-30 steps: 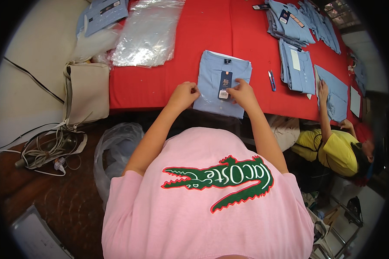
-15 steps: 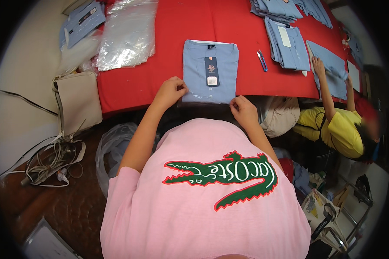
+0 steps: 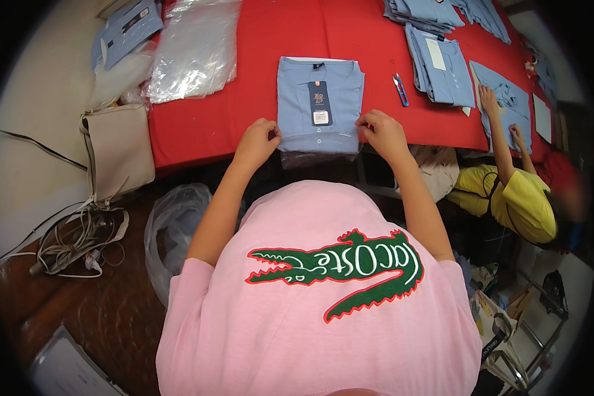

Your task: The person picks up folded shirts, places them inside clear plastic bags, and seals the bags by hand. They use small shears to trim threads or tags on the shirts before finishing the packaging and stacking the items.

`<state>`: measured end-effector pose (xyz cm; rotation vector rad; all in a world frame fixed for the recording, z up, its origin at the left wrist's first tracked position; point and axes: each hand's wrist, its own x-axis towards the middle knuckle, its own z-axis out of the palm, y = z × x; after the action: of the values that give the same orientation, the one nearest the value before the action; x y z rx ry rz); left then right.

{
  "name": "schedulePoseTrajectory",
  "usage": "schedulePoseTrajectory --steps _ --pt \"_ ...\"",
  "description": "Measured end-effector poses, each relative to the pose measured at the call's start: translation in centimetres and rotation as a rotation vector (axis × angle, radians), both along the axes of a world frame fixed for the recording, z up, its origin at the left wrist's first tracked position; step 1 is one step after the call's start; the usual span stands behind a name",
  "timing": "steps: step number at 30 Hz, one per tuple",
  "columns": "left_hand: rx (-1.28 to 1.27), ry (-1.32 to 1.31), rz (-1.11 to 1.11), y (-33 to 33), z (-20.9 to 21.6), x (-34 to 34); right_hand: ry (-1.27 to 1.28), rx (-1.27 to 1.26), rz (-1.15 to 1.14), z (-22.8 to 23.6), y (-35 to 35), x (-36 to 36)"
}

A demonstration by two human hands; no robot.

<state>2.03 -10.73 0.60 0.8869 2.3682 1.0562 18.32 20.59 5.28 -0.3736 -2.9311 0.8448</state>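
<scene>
**Folded blue shirt held at near edge of red table**

Broadly, the scene is taken up by a red table (image 3: 244, 125), which serves as the landmark for all positions below. A folded light-blue shirt (image 3: 320, 72) with a dark hang tag (image 3: 319, 102) is laid flat on the table at its near edge, collar pointing to the far side. A clear plastic bag edge (image 3: 317, 158) is seen under the shirt's near end, overhanging the table edge.

On the table's far left, a crumpled sheet of clear plastic bags (image 3: 191, 49) is noted. On its right half, stacks of folded blue shirts (image 3: 439, 63) are laid, and a small blue snipper (image 3: 400, 89) is seen between them and the central shirt. At the table's right end, another person in a yellow top (image 3: 515, 198) is reaching onto a further shirt.

Off the table's left end, a beige bag (image 3: 119, 148) is hung or leaned; below it, a tangle of cables (image 3: 72, 241) is seen on the floor.

The left hand (image 3: 256, 140) is pinched on the shirt's near-left corner. The right hand (image 3: 384, 132) is pinched on the near-right corner. Whether bag film alone or shirt fabric as well is gripped cannot be told.
</scene>
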Motion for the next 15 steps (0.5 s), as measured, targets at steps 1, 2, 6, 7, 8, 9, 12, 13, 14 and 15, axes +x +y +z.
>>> schedulePoseTrajectory --steps 1,2,6,7,8,9,12,13,14,15 --pt "0.003 0.005 0.042 -0.2 -0.5 0.1 0.006 0.018 0.031 0.0 0.0 -0.6" --pt "0.005 0.01 0.084 -0.2 -1.1 0.3 -0.036 0.033 0.044 -0.3 0.1 -1.1" --pt "0.045 -0.258 0.292 0.3 -2.4 0.6 -0.148 0.0 0.014 -1.7 -0.1 -2.3" --pt "0.082 -0.3 0.309 0.5 -2.7 0.6 -0.164 -0.027 -0.014 -2.0 -0.2 -2.4" --pt "0.119 -0.341 0.324 0.8 -2.9 0.6 -0.164 -0.047 -0.027 -2.3 -0.1 -2.3" --pt "0.157 -0.385 0.337 0.9 -3.0 0.6 -0.167 -0.066 -0.04 -2.4 0.0 -2.2" --pt "0.052 -0.336 0.171 -0.3 -2.6 -0.2 -0.156 -0.076 0.002 -2.1 -0.2 -1.2" --pt "0.014 -0.217 0.094 -1.0 -2.2 -0.4 -0.148 -0.072 0.03 -1.8 -0.6 -0.8" --pt "-0.025 -0.099 0.017 -1.9 -1.9 -0.2 -0.13 -0.052 0.054 -1.8 -1.2 -0.5" --pt "-0.064 0.022 -0.062 -2.3 -1.5 -0.3 -0.11 -0.03 0.075 -1.7 -1.7 -0.2"
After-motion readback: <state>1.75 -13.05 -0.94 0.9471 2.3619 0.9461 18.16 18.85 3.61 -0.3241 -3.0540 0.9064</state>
